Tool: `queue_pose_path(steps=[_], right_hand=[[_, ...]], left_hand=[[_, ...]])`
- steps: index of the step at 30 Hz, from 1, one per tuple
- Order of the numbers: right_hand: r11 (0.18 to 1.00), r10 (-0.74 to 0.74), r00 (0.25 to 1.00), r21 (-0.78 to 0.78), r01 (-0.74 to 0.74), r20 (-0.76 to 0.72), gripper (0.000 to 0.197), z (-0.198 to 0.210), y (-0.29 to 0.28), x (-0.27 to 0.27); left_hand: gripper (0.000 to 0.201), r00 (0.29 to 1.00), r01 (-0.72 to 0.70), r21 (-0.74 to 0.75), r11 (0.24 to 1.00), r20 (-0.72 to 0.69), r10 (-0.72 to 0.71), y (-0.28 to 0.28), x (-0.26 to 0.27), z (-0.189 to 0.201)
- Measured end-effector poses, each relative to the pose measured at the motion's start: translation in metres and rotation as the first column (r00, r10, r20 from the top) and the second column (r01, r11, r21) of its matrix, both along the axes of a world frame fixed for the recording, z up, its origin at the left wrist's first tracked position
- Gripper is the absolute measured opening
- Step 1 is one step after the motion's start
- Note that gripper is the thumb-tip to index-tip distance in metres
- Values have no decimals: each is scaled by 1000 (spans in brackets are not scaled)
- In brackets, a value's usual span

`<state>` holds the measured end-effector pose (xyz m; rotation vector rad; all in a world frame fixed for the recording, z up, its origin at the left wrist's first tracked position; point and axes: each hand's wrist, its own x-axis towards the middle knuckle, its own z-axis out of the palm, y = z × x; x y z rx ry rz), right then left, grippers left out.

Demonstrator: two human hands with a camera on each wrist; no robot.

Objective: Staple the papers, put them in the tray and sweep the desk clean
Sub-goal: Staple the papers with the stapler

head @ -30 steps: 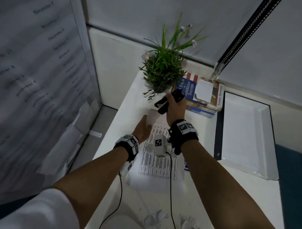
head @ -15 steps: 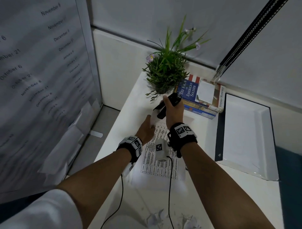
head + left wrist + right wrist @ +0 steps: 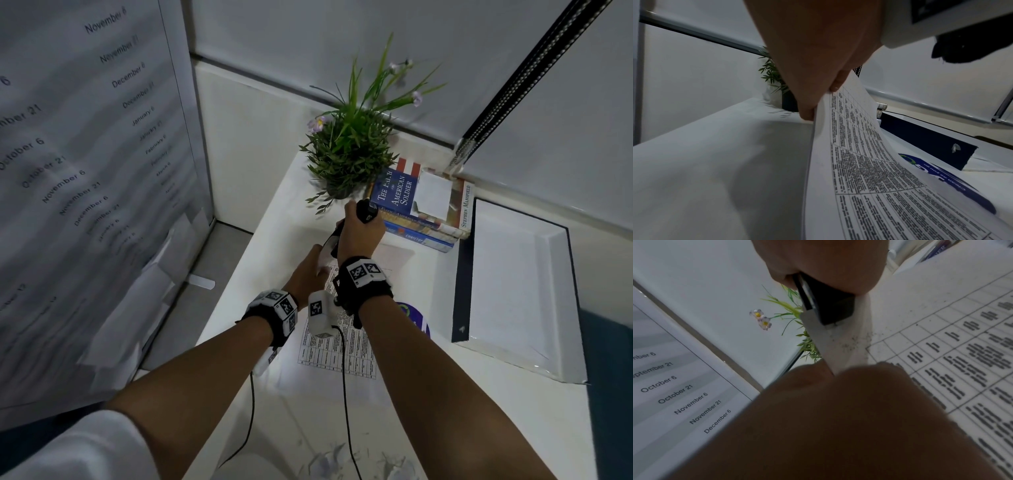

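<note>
The left hand [image 3: 310,270] is pinching the far corner of the papers [image 3: 869,162], lifting it off the desk [image 3: 715,162] while the rest lies flat toward the wrist. Just above it, the right hand [image 3: 359,233] is wrapping round the black stapler [image 3: 828,305], its mouth biting that corner. The sheets look light and floppy, so gripping close beside the stapler should be keeping them aligned.

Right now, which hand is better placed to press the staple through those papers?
The right hand: it already grips the stapler at the lifted corner of the papers, while the left hand pinches that corner to steady it.
</note>
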<state>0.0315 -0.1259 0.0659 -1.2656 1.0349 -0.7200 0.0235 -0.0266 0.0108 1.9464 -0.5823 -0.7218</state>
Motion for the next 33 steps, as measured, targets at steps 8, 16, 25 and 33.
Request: queue_pose_path(steps=[8,16,25,33], right_hand=[[999,32,999,-42,-33,-9,33,-3,-6,4],[1000,9,1000,24,-9,5,29,-13,-55,-12],[935,206,452,38,-353,-868,77,-69,-167,-94],[912,128,285,0,-409,-950,46,-96,-185,-108]], left_hand=[[19,996,44,-28,999,-77,-46,5,2,3],[33,990,-101,69,992,-93,107,8,6,-3],[34,961,-259,-30,965,-113,254,4,8,-12],[26,961,-274,-42,961,-59,271,0,14,-21]])
